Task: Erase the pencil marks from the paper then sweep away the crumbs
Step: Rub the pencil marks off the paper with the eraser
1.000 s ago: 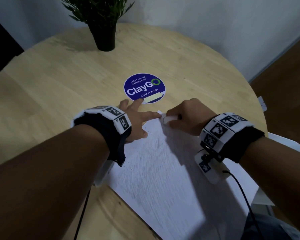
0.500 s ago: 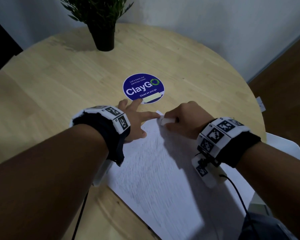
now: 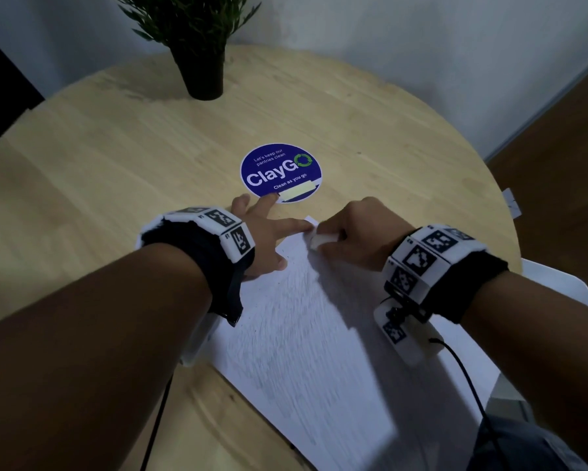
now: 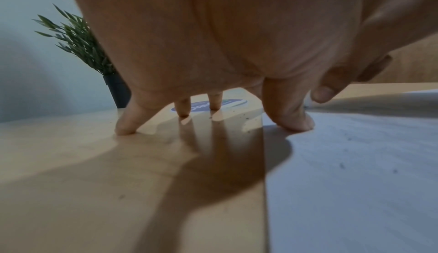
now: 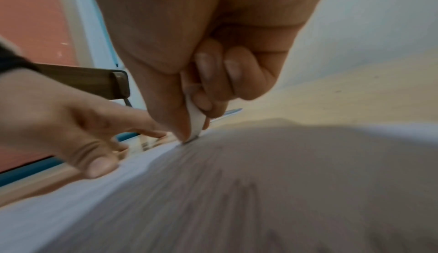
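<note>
I pinched the white eraser in my right hand at mid-frame; my left hand, fingers spread, pinned the paper. Most pencil marks remained, crumbs unswept.

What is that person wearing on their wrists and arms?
Both forearms are bare, with no sleeves. Each wrist carries a black fabric band topped by white blocks printed with black-and-white square codes. A small white camera unit hangs under each wrist, and a thin black cable trails from it toward the body.
</note>
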Tool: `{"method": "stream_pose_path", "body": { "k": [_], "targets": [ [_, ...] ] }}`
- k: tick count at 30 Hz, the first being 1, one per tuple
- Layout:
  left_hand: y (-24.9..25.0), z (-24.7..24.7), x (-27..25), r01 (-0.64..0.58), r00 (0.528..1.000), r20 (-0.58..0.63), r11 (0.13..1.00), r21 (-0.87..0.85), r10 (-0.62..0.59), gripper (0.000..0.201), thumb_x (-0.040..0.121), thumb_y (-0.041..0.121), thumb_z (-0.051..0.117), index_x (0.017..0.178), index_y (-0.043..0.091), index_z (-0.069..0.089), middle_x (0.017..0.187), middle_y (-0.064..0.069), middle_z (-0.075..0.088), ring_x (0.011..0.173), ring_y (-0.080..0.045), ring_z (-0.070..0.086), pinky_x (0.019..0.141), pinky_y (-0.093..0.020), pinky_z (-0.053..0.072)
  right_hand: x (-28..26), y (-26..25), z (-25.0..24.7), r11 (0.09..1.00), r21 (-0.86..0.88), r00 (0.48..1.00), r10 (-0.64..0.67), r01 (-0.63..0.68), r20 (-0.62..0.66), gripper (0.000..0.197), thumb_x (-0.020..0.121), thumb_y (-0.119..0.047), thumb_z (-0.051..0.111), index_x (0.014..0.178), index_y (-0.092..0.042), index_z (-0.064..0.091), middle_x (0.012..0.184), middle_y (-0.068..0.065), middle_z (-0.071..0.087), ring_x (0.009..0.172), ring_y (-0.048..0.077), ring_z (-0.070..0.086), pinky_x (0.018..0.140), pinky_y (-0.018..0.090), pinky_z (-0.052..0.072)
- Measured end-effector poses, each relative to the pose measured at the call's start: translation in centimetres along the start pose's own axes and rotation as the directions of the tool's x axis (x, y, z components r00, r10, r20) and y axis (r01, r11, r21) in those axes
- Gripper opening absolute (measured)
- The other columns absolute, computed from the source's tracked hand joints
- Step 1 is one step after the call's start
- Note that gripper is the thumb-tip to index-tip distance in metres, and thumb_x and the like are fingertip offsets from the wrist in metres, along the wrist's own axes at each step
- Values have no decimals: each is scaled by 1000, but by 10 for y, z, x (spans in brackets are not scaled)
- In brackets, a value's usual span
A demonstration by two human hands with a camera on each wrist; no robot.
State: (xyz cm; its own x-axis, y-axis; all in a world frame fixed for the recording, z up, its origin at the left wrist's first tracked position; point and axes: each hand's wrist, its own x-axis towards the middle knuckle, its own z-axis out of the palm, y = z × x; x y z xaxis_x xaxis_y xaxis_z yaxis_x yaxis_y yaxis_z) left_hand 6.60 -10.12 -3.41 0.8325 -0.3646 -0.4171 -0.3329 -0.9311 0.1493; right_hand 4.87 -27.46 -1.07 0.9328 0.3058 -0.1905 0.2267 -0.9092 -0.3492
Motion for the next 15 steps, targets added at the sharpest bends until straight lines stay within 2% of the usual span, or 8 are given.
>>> {"method": "stream_pose_path", "body": {
  "k": [3,5,7,9,13,15],
  "targets": [
    [-1,0,0,-2,1000,4,1000,3,2,68,93,39,57,144,60,16,161,7,-11,145,-36,-7,114,-50,13,0,-1,3,1000,-15,1000,-3,3,-13,23,86,-33,58,76,-14,67,56,2,50,61,23,44,58,29,37],
    [-1,0,1,-8,1000,3,1000,1,8,68,93,39,57,144,59,16,161,7,-11,145,-36,-6,114,-50,13,-3,-9,7,997,-25,996,-73,74,49,19,85,-33,60,85,-19,72,57,-1,48,62,21,44,62,28,40],
    [-1,0,0,-8,1000,7,1000,8,8,68,93,39,57,144,59,16,161,6,-11,145,-36,-6,113,-51,13,0,-6,4,999,-18,999,-43,43,28,20,86,-34,60,93,-22,75,62,0,53,63,20,46,64,28,42],
    [0,-1,0,-6,1000,5,1000,25,6,68,93,39,56,144,59,16,161,6,-11,145,-36,-5,113,-51,14,4,-2,2,1000,-1,999,18,-18,-32,22,86,-34,58,91,-21,75,61,1,53,62,21,47,61,26,38],
    [-3,0,2,-25,1000,1,999,25,25,69,93,40,58,144,59,16,161,5,-10,144,-35,-2,113,-48,14,0,-14,10,994,-38,994,-99,101,42,21,88,-33,58,90,-19,74,59,-1,46,64,22,42,64,27,36],
    [-5,-1,4,-47,999,18,998,42,46,72,90,43,61,144,60,16,161,2,-6,141,-37,4,113,-46,17,2,-12,7,995,-46,996,-83,85,41,22,88,-34,59,97,-21,74,58,-2,46,63,22,43,64,26,36]
  ]
}}
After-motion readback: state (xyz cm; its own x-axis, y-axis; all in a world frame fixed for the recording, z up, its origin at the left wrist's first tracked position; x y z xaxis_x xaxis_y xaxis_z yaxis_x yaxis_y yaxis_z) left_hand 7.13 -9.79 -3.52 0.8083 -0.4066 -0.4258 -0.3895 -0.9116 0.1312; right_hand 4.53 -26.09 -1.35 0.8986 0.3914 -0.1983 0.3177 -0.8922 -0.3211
